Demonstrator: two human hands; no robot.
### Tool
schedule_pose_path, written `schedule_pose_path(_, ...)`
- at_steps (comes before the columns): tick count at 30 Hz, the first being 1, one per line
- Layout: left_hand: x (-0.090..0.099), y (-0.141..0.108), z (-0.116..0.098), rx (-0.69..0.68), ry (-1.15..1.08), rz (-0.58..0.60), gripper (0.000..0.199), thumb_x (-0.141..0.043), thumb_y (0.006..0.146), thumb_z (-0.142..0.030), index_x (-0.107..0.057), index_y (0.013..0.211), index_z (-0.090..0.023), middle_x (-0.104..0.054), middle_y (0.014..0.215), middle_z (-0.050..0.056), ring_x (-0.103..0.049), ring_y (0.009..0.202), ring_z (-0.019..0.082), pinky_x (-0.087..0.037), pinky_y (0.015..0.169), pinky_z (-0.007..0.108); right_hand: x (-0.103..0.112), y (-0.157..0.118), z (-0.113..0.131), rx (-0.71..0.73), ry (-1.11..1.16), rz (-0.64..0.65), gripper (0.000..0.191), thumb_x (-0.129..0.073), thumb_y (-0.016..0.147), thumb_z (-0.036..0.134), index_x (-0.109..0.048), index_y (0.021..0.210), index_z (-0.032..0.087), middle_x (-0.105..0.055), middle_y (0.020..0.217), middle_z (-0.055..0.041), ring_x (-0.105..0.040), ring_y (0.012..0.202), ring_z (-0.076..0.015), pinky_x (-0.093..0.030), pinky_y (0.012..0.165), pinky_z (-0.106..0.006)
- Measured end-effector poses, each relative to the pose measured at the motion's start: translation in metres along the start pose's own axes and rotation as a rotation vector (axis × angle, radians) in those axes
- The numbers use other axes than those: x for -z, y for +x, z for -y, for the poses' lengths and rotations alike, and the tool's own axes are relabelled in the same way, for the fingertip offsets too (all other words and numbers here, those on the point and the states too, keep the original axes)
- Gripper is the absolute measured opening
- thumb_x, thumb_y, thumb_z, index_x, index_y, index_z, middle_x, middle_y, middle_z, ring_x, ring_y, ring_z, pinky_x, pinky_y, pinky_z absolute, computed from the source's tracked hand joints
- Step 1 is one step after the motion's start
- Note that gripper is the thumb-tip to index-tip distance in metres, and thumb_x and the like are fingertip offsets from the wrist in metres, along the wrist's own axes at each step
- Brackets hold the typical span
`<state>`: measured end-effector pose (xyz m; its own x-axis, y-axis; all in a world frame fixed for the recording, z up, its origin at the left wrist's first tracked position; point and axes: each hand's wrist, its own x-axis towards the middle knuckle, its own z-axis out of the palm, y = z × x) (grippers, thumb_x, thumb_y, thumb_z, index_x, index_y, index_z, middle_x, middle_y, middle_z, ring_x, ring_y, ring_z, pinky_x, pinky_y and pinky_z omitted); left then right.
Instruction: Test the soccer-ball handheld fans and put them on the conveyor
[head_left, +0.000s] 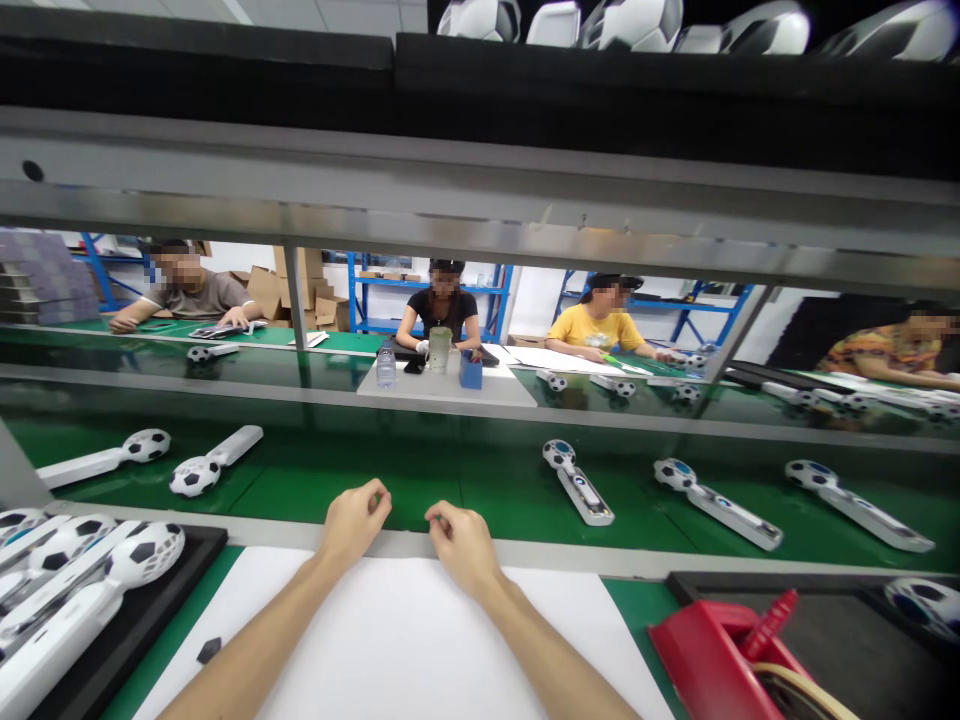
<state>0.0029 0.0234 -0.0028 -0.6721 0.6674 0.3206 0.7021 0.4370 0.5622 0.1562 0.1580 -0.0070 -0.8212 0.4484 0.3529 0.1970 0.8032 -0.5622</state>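
Left hand point(358, 515), right hand point(463, 540): by far edge of white sheet point(405, 640), fingers curled, can't tell if gripping | ball-headed device point(579, 488): beyond sheet, rightward | red bin point(705, 650): right of sheet, my view cuts it off

No text, label or number seems legible, the view being blurry

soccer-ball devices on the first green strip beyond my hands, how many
5: leftmost device, second device at left; third device, fourth device, rightmost device at right; post may hide more.
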Motion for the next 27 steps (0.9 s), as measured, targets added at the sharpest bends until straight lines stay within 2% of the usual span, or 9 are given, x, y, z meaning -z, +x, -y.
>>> schedule_pose_path(27, 0.0024, -0.0005, -0.0029, -0.015, 0.005, 0.005, 0.021, -0.044, 0.090, -0.031, -0.054, 0.075, -0.022, -0.052, 0.058, -0.003, -0.049, 0.058, 0.015, -0.027, 0.059, 0.026, 0.0004, 0.0001, 0.0007, -0.002, 0.022, 0.001, 0.017, -0.055, 0.097, 0.026, -0.067, 0.092, 0.015, -0.062, 0.067, 0.0030, -0.058, 0.061, -0.0117, -0.050, 0.067, -0.028)
